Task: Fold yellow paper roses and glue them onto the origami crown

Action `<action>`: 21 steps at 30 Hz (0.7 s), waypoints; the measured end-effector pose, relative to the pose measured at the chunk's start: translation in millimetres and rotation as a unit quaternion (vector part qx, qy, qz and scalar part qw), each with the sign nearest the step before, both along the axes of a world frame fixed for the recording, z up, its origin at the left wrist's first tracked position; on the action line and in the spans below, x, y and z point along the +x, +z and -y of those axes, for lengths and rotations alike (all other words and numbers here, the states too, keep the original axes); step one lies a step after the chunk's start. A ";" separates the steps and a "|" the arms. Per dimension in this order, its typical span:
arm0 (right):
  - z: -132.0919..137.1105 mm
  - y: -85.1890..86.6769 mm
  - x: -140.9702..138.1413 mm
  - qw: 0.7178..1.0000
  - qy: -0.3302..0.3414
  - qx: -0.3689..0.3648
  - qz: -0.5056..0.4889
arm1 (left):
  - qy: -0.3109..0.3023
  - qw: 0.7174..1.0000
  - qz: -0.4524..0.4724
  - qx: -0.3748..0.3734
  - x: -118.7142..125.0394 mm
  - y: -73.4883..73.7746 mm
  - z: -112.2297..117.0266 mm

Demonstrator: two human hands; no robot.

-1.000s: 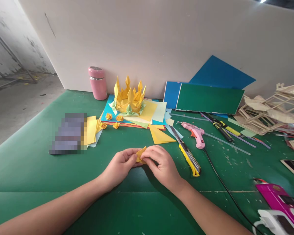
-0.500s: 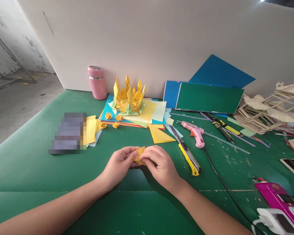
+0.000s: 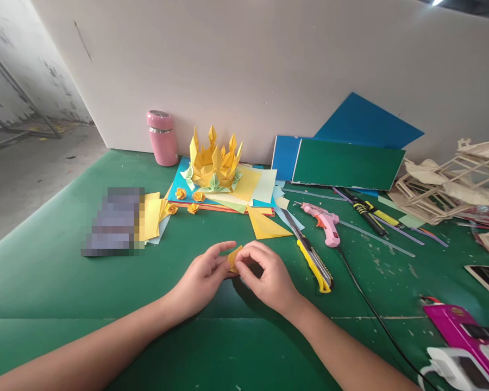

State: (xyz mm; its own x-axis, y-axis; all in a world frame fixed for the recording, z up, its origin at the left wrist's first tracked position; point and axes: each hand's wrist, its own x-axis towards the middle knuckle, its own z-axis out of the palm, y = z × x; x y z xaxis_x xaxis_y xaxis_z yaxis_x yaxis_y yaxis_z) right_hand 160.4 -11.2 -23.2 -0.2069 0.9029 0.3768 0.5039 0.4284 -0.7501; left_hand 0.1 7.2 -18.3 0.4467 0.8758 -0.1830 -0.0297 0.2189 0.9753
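A small piece of folded yellow paper (image 3: 233, 259) is pinched between both hands above the green table. My left hand (image 3: 204, 274) grips its left side with the thumb, its index finger raised away from the paper. On the other side, the thumb and fingertips of my right hand (image 3: 264, 274) hold the right edge. Part of the paper is hidden behind the fingers. Beyond the hands stands a yellow origami crown (image 3: 214, 163) with pale green pieces at its base. Several small yellow paper roses (image 3: 181, 193) lie to its left.
A yellow utility knife (image 3: 314, 266) with its blade out and a pink glue gun (image 3: 326, 222) with a black cord lie to the right. At left are a blurred dark rectangle (image 3: 116, 222) and yellow sheets (image 3: 150, 217). A pink flask (image 3: 163, 140) stands behind; a magenta power strip (image 3: 452, 320) is front right.
My left index finger has lifted off the yellow paper and stretched out. Less of the paper shows between the hands, and its angle has shifted slightly.
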 end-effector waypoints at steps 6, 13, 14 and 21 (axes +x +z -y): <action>-1.4 -4.3 0.2 1.000 -0.012 0.018 0.021 | -0.021 1.000 0.002 -0.023 -1.5 0.3 -1.2; -2.0 -7.6 2.1 0.999 -0.035 0.017 0.021 | -0.096 0.994 -0.021 0.050 -1.4 1.7 0.2; -2.1 -7.9 2.1 0.999 -0.036 0.016 0.021 | -0.095 0.993 -0.037 0.065 -1.3 1.2 0.7; -1.7 -8.1 0.4 0.999 -0.044 0.013 0.018 | -0.084 0.988 -0.075 0.109 -0.5 1.4 2.7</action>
State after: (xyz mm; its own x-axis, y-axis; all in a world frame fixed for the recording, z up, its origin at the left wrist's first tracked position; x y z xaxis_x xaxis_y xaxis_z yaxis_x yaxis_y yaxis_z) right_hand 160.8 -9.4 -31.3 -0.1410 0.9079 0.3947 0.5670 0.4009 -0.7196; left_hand -0.4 4.5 -17.0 0.5707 0.8178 -0.0743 0.1378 -0.0062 0.9904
